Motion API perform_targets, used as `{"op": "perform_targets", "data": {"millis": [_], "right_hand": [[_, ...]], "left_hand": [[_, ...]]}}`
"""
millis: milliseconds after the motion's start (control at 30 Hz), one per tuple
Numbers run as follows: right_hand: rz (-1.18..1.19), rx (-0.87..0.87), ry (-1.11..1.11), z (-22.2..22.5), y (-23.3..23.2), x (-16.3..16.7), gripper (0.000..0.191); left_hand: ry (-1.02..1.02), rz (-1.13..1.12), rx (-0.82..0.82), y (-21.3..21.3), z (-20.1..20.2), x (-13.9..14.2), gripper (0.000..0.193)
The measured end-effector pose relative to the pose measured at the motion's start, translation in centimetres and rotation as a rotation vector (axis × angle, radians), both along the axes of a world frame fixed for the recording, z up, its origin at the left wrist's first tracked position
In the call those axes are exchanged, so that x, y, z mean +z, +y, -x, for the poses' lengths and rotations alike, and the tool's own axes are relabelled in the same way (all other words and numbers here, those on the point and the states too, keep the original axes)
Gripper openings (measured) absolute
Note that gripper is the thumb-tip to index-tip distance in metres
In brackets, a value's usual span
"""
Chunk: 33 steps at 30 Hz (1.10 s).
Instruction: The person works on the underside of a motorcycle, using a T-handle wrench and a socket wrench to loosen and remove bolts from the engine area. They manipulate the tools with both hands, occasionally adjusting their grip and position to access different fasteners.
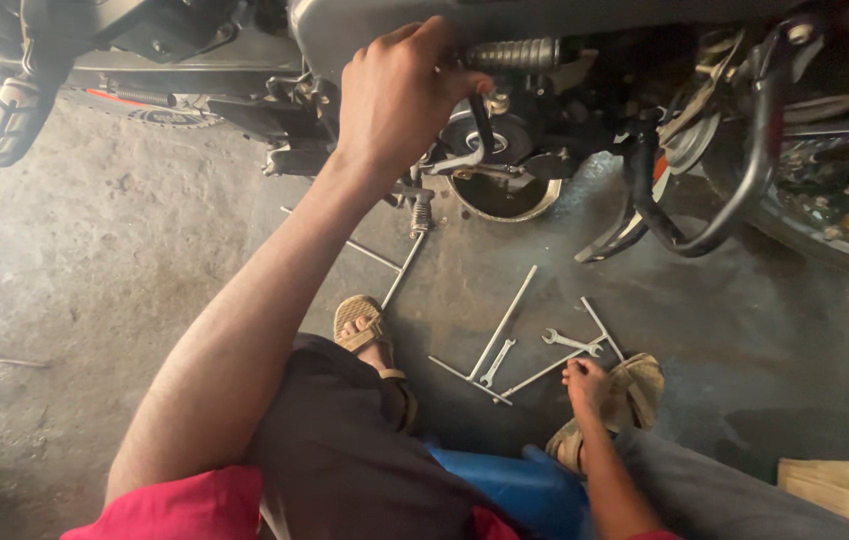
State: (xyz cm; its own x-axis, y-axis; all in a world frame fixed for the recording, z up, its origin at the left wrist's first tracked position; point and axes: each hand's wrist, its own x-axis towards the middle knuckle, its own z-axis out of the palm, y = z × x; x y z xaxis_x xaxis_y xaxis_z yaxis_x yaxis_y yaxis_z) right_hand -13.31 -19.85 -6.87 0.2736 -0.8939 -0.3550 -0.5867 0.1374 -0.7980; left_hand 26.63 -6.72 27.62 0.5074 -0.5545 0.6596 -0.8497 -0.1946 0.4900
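Left hand point(399, 95) hides its grip — motorcycle point(544, 60) cropped above.

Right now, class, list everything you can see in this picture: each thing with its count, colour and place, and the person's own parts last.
motorcycle: one, dark, across the top.
footpeg: one, grey ribbed, at the left hand.
crash guard: one, black tube, upper right.
long T-handle wrenches: several, silver, on the floor, centre.
open-ended spanners: two, silver, among the long tools.
wooden board: one, pale, lower right.
concrete floor: grey, stained.
sandals: two, tan, on the feet.
left hand: raised, on the motorcycle's lower parts.
right hand: low, touching the long tools by the right foot.
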Motion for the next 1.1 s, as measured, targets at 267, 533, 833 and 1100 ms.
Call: {"op": "perform_targets", "data": {"millis": [267,533,833,1100], "right_hand": [[-0.012,0.013,-0.062,0.1,-0.2,-0.1,0.015],[-0.026,-0.027,0.013,0.1,-0.2,-0.7,0.014],[-0.047,-0.028,-0.057,0.0,0.1,-0.7,0.015],[-0.011,0.004,-0.047,0.0,0.3,-0.9,0.014]], "left_hand": [[0.04,-0.052,-0.083,0.8,-0.9,0.3,0.032],[0.052,-0.067,0.005,0.1,-0.8,-0.1,0.031],[0.218,-0.31,-0.125,0.5,-1.7,-1.0,0.032],[0.345,-0.639,-0.222,0.1,-1.3,-3.6,0.031]]}}
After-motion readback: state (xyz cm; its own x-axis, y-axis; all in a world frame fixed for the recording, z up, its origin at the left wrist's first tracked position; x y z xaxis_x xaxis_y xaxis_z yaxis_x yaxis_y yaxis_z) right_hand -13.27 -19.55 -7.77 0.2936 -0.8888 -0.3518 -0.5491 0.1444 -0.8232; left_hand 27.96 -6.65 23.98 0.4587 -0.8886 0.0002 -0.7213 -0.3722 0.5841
